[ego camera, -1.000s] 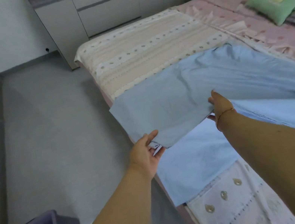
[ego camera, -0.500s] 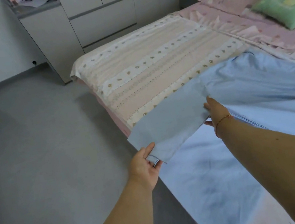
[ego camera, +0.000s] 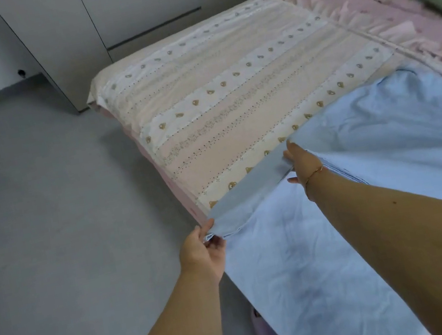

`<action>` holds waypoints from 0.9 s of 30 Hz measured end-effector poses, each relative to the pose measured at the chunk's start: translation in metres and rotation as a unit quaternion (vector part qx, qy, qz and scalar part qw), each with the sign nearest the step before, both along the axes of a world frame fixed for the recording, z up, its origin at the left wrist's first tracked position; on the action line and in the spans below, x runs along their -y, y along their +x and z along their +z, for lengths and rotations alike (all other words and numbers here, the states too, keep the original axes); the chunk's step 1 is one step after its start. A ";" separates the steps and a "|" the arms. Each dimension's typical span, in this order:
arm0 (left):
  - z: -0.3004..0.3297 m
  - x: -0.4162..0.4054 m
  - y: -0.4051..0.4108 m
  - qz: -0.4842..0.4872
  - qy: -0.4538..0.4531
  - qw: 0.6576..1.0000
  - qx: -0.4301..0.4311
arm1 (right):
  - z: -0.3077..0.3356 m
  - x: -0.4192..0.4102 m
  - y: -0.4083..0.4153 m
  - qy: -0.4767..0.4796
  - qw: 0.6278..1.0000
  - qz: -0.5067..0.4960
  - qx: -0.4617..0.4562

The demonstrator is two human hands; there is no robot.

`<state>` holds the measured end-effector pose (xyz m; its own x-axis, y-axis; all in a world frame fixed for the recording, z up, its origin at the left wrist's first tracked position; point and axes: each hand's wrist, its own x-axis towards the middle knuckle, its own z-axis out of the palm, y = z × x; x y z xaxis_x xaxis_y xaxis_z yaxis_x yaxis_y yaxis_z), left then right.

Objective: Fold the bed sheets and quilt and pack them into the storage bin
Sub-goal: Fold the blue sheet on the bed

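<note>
Blue sheet (ego camera: 355, 217) lowered onto bed (ego camera: 231, 100); grey floor (ego camera: 47, 227) beside.

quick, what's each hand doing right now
Left hand: pinching the corner of the blue sheet.
Right hand: gripping the same sheet's folded edge farther along.

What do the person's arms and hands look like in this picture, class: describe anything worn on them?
Both forearms are bare, with no sleeves in view and no gloves. The right hand has a thin, gold-coloured bracelet at the wrist. The left hand shows no ring, watch or band.
</note>
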<state>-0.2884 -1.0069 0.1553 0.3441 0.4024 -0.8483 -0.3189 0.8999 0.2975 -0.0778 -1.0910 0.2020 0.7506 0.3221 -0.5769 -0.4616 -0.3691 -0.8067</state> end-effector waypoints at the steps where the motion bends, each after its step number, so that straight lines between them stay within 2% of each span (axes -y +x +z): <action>1: -0.008 -0.007 0.003 0.007 -0.008 1.000 -0.003 | -0.009 -0.006 0.004 -0.017 1.000 0.009 0.000; 7: -0.046 -0.037 0.027 0.076 -0.053 0.995 -0.026 | -0.063 -0.039 0.031 -0.067 0.994 0.053 -0.062; 9: -0.055 -0.042 0.034 0.087 -0.069 0.993 -0.035 | -0.074 -0.048 0.036 -0.116 0.989 0.079 -0.042; 11: -0.060 -0.049 0.040 0.109 -0.076 0.990 -0.049 | -0.082 -0.058 0.038 -0.125 0.986 0.106 -0.043; 13: -0.063 -0.058 0.045 0.106 -0.045 0.988 -0.102 | -0.093 -0.065 0.040 -0.106 0.984 0.141 -0.037; 14: -0.064 -0.061 0.047 0.078 -0.007 0.984 -0.161 | -0.096 -0.066 0.040 -0.105 0.983 0.152 -0.021; 15: -0.064 -0.062 0.051 0.039 0.042 0.970 -0.238 | -0.102 -0.067 0.043 -0.108 0.981 0.158 0.009; 16: -0.062 -0.062 0.057 -0.003 0.098 0.939 -0.330 | -0.108 -0.066 0.045 -0.120 0.980 0.154 0.033; 17: -0.061 -0.061 0.064 -0.035 0.161 0.895 -0.414 | -0.116 -0.065 0.047 -0.140 0.977 0.152 0.043; 18: -0.057 -0.057 0.070 -0.063 0.228 0.860 -0.452 | -0.119 -0.065 0.046 -0.161 0.974 0.150 0.046; 19: -0.052 -0.052 0.079 -0.114 0.284 0.846 -0.437 | -0.126 -0.063 0.048 -0.172 0.973 0.150 0.045; 21: -0.052 -0.037 0.099 -0.243 0.311 0.858 -0.328 | -0.135 -0.061 0.056 -0.184 0.968 0.166 0.040; 22: -0.052 -0.030 0.108 -0.305 0.290 0.867 -0.267 | -0.134 -0.061 0.058 -0.188 0.965 0.179 0.028; 24: -0.050 -0.018 0.132 -0.411 0.251 0.856 -0.187 | -0.125 -0.058 0.066 -0.180 0.965 0.189 0.011; 27: -0.049 -0.006 0.166 -0.510 0.219 0.817 -0.153 | -0.118 -0.043 0.086 -0.160 0.973 0.166 0.006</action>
